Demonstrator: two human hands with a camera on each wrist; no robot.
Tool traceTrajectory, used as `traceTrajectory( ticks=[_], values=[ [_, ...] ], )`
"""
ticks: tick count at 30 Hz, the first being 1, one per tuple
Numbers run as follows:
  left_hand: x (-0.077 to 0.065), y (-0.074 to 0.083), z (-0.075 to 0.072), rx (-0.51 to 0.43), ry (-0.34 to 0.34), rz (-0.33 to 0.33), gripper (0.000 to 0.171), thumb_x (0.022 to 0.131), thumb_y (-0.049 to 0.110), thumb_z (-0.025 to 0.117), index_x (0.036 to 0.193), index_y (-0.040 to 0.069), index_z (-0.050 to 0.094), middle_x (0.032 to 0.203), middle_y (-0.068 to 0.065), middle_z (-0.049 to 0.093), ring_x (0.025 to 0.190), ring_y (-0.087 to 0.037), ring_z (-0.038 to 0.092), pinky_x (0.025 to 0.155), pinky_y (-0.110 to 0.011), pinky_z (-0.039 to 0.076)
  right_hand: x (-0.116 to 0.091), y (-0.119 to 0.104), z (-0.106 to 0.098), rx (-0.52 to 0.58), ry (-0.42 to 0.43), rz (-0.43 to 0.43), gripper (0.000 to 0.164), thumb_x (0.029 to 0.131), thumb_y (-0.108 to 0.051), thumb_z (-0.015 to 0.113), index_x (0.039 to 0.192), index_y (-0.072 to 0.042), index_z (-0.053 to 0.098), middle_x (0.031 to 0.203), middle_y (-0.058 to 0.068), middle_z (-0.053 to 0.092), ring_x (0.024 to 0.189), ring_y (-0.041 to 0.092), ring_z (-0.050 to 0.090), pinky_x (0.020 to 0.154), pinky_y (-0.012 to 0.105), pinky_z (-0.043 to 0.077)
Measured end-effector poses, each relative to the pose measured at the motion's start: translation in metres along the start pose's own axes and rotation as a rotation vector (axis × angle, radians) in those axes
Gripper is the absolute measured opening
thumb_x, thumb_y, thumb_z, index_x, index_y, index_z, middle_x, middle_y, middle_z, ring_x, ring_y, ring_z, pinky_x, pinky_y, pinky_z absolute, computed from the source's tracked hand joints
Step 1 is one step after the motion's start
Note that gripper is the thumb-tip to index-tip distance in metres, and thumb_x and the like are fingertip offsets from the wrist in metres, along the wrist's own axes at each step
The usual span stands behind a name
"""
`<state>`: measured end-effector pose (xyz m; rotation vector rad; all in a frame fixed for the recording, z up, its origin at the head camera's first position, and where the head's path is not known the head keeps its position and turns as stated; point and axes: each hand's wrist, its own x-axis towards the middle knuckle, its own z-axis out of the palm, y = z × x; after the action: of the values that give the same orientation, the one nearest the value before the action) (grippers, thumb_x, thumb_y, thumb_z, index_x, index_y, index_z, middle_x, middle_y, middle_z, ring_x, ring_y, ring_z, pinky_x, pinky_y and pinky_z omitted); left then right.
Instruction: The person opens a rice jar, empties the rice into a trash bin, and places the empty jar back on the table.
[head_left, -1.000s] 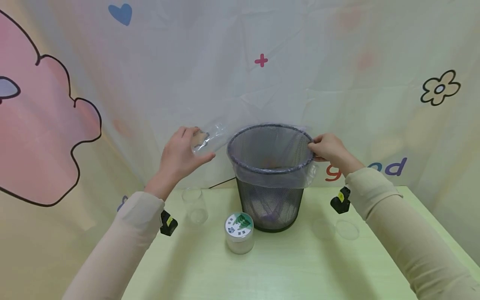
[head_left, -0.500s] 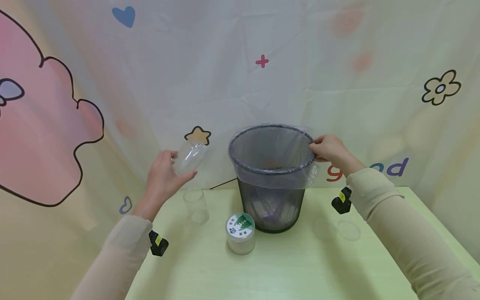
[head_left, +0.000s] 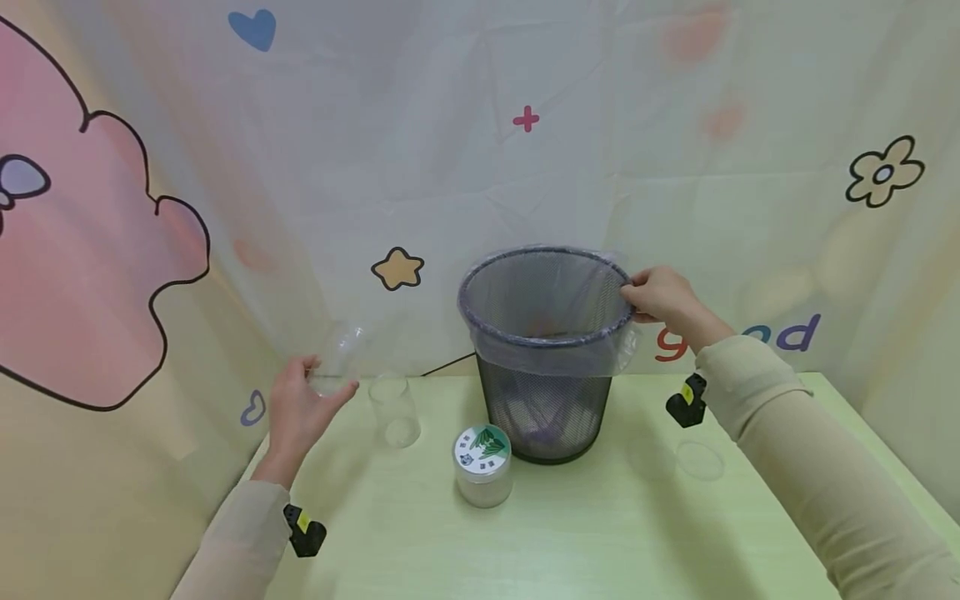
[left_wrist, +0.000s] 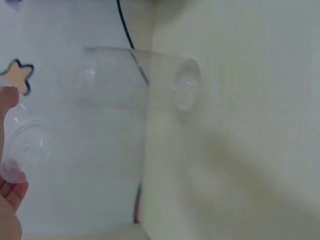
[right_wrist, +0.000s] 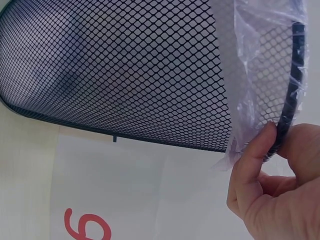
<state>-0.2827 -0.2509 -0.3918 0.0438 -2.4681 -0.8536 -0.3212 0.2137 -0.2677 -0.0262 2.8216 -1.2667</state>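
Observation:
In the head view my left hand (head_left: 300, 412) holds a clear cup (head_left: 341, 354) between thumb and fingers, tilted, just above the table's back left. The left wrist view shows that cup (left_wrist: 27, 150) at its left edge, partly hidden by the fingers. A second clear cup (head_left: 394, 412) stands upright on the table, to the right of the held one. My right hand (head_left: 663, 300) pinches the rim of a black mesh wastebasket (head_left: 547, 408). A thin clear bin liner (head_left: 540, 360) is folded over that rim; thumb and fingers (right_wrist: 250, 160) grip liner and rim together.
A small round tub (head_left: 483, 487) with a white lid and green leaf print stands in front of the wastebasket. A clear ring-shaped disc (head_left: 701, 460) lies on the pale table (head_left: 570, 533) at the right. A printed curtain (head_left: 450, 167) hangs behind.
My left hand has moved down and left, away from the wastebasket, carrying the clear cup from beside the rim to low over the table. My right hand stays at the rim.

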Motion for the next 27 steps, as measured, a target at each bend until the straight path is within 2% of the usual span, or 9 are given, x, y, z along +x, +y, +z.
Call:
traceTrajectory(
  ticks=[5, 10, 17, 20, 24, 27],
  values=[
    [-0.014, -0.031, 0.010, -0.029, -0.003, -0.109, 0.067, 0.074, 0.035, 0.074, 0.120, -0.003, 0.045, 0.116, -0.019, 0.050, 0.107, -0.034, 0.047, 0.087, -0.048, 0.041, 0.000, 0.000, -0.001, -0.005, -0.003, -0.003, 0.047, 0.092, -0.017, 0.042, 0.130, 0.010, 0.043, 0.116, 0.025, 0.051, 0.062, -0.003, 0.055, 0.062, 0.016, 0.051],
    [-0.025, -0.051, 0.020, -0.052, -0.011, -0.213, 0.070, 0.074, 0.035, 0.073, 0.122, -0.004, 0.041, 0.119, -0.022, 0.046, 0.108, -0.036, 0.046, 0.086, -0.050, 0.042, 0.000, 0.000, -0.001, -0.012, -0.008, -0.002, 0.048, 0.092, -0.018, 0.041, 0.132, 0.010, 0.041, 0.120, 0.027, 0.050, 0.064, -0.003, 0.055, 0.065, 0.017, 0.052],
    [-0.038, -0.065, 0.036, -0.070, -0.007, -0.298, 0.066, 0.074, 0.034, 0.072, 0.118, -0.004, 0.039, 0.118, -0.021, 0.043, 0.109, -0.037, 0.047, 0.083, -0.050, 0.041, -0.003, -0.002, -0.001, -0.026, -0.009, 0.002, 0.049, 0.093, -0.019, 0.041, 0.134, 0.009, 0.039, 0.120, 0.026, 0.050, 0.065, -0.002, 0.056, 0.067, 0.019, 0.052],
    [-0.041, -0.068, 0.044, -0.093, -0.006, -0.330, 0.068, 0.075, 0.032, 0.072, 0.122, -0.002, 0.036, 0.120, -0.020, 0.043, 0.110, -0.036, 0.046, 0.085, -0.050, 0.040, -0.004, -0.003, 0.000, -0.018, -0.004, 0.003, 0.049, 0.093, -0.018, 0.041, 0.133, 0.010, 0.040, 0.120, 0.026, 0.050, 0.066, -0.001, 0.056, 0.068, 0.019, 0.052],
    [-0.044, -0.071, 0.053, -0.117, -0.005, -0.332, 0.075, 0.074, 0.029, 0.072, 0.130, -0.002, 0.032, 0.120, -0.021, 0.041, 0.108, -0.037, 0.045, 0.085, -0.053, 0.039, -0.005, -0.003, 0.002, -0.007, 0.009, 0.002, 0.047, 0.092, -0.017, 0.041, 0.130, 0.010, 0.043, 0.116, 0.024, 0.051, 0.066, -0.001, 0.056, 0.066, 0.018, 0.052],
    [-0.046, -0.073, 0.060, -0.118, -0.009, -0.326, 0.073, 0.074, 0.027, 0.071, 0.129, -0.004, 0.033, 0.119, -0.023, 0.040, 0.103, -0.037, 0.044, 0.083, -0.053, 0.039, -0.006, -0.002, 0.002, -0.017, 0.017, 0.000, 0.046, 0.092, -0.017, 0.041, 0.129, 0.010, 0.045, 0.114, 0.023, 0.052, 0.065, -0.001, 0.055, 0.066, 0.017, 0.052]
  ],
)
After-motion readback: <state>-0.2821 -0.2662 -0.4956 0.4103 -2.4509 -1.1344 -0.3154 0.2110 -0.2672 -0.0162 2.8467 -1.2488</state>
